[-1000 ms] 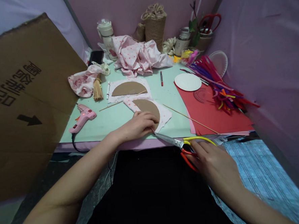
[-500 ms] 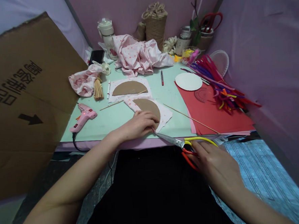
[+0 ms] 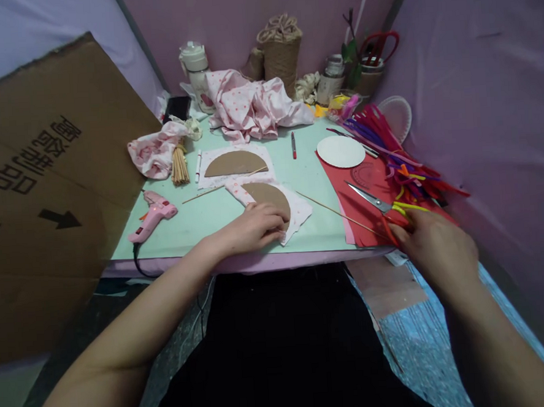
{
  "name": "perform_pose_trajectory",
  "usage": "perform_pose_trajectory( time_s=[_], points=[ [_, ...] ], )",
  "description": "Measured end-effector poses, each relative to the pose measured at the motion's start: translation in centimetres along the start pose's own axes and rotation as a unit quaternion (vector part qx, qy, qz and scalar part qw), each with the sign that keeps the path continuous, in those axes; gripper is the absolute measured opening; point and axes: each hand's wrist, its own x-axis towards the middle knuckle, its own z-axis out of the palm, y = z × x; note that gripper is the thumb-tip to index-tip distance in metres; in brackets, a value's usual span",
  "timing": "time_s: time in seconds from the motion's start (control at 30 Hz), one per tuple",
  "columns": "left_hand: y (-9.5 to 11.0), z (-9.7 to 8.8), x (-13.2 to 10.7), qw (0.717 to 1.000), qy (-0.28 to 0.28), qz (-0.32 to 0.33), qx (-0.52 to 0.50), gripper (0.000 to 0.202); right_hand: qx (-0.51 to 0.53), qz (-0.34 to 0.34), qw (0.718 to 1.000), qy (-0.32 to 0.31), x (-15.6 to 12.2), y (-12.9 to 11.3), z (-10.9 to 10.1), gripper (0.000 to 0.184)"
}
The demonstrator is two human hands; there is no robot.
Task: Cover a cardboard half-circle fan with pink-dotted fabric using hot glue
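My left hand [image 3: 257, 226] rests at the front of the table with its fingers bent over a cardboard half-circle [image 3: 268, 194] and the edge of its cloth. This cloth [image 3: 302, 212] is white with pink dots, and a strip of it is folded over the cardboard's left edge. Scissors [image 3: 379, 204] with yellow and red handles are gripped in my right hand [image 3: 433, 243], their tips over red paper [image 3: 360, 222] at the right. A second cardboard half-circle [image 3: 236, 163] lies on another cloth piece farther back. Thin wooden sticks [image 3: 327, 207] lie near both pieces.
A pink glue gun [image 3: 152, 218] and a large cardboard sheet [image 3: 55, 198] are on the left. Crumpled dotted cloth [image 3: 252, 103], a bottle [image 3: 196, 73] and twine [image 3: 281, 55] stand behind. Pipe cleaners [image 3: 388, 141] and a white disc [image 3: 341, 151] lie at the right.
My right hand has carried the scissors away from the cloth, right and up over the red paper. The left hand stays on the cardboard. The view has shifted slightly.
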Motion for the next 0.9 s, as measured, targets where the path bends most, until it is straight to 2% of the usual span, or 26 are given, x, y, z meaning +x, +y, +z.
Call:
perform_pose_trajectory(
  time_s=[0.1, 0.23, 0.4, 0.53, 0.63, 0.7, 0.8, 0.9],
  points=[
    [-0.1, 0.2, 0.1, 1.0, 0.012, 0.0, 0.007, 0.017, 0.021, 0.011, 1.0, -0.012, 2.5, 0.0, 1.1, 0.038],
    [-0.2, 0.5, 0.1, 1.0, 0.031, 0.002, 0.006, 0.015, 0.039, -0.007, 0.999, 0.014, 4.2, 0.4, 3.0, 0.044],
    [-0.4, 0.7, 0.2, 0.999, 0.039, 0.008, 0.001, 0.016, 0.013, -0.039, 0.997, 0.067, 5.0, 1.6, 5.0, 0.048],
    [-0.6, 1.1, 0.3, 0.999, 0.05, 0.012, -0.002, 0.015, 0.018, -0.065, 0.993, 0.1, 4.3, 1.6, 4.8, 0.048],
    [-0.8, 1.6, 0.3, 0.997, 0.077, 0.019, -0.016, 0.013, 0.078, -0.092, 0.982, 0.148, 2.4, -0.4, 3.7, 0.043],
    [-1.0, 1.9, 0.0, 0.992, 0.124, 0.029, -0.022, 0.019, 0.163, -0.14, 0.965, 0.151, 0.8, -2.9, 2.9, 0.035],
    [-1.2, 2.2, -1.0, 0.976, 0.217, 0.028, -0.003, 0.015, 0.298, -0.228, 0.924, 0.078, -1.3, -7.4, 2.1, 0.025],
    [-1.2, 2.7, -2.4, 0.964, 0.262, 0.027, 0.044, 0.016, 0.331, -0.255, 0.908, 0.024, -2.5, -11.2, 2.1, 0.024]
  ],
)
